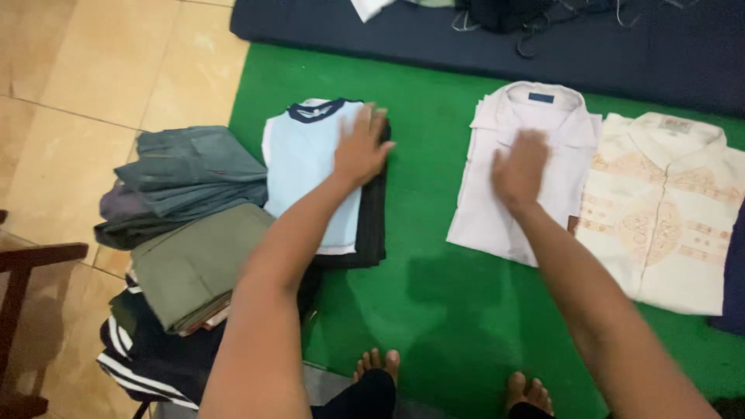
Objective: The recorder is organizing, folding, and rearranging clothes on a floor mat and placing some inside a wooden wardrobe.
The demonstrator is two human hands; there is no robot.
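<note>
Near edge: bare feet (378,363) on the green mat (434,310). Left of them, a messy pile of folded clothes (182,256) half on the tile floor (93,70) — olive piece on top, grey-green ones behind, dark striped garment at the bottom. Left hand (361,147) lies flat, fingers together and extended, palm down on the right part of a folded light-blue t-shirt (303,163) with navy collar; the shirt sits on a folded black garment (374,225), and the fingertips reach over the shirt's right edge toward that black layer. Not gripping anything. Right hand (518,169) is motion-blurred, looks open and palm down, pressed on the middle of a folded pale pink collared shirt (497,217); exact finger spread can't tell. Just right of it, edges touching, a folded cream embroidered shirt (667,225). Far side: dark navy mattress (434,39) with dark clothes on it.
</note>
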